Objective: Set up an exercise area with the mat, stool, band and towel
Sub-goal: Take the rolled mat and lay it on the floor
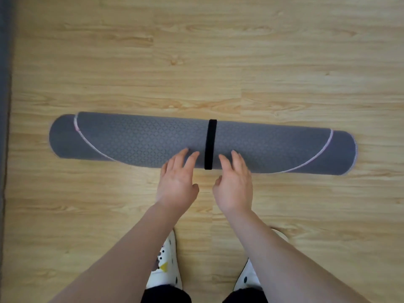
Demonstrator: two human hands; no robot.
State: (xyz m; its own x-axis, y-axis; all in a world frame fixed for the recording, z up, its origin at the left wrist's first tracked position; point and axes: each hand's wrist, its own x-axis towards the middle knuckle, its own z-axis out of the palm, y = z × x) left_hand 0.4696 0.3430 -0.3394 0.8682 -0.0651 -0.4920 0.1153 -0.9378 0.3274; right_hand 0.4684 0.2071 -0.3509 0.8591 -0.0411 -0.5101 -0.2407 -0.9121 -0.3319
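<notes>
A grey exercise mat [140,141] lies rolled up on the wooden floor, stretching left to right across the middle of the view. A black strap [211,144] is wrapped round its middle. My left hand [178,181] reaches to the roll's near side just left of the strap, fingers straight and spread, fingertips at the mat. My right hand [235,182] does the same just right of the strap. Neither hand grips anything. No stool, band or towel is in view.
Light wooden floor [218,62] extends beyond the mat and around it. A dark grey edge [4,106] runs down the far left. My feet in white patterned slippers [166,265] stand just behind my hands.
</notes>
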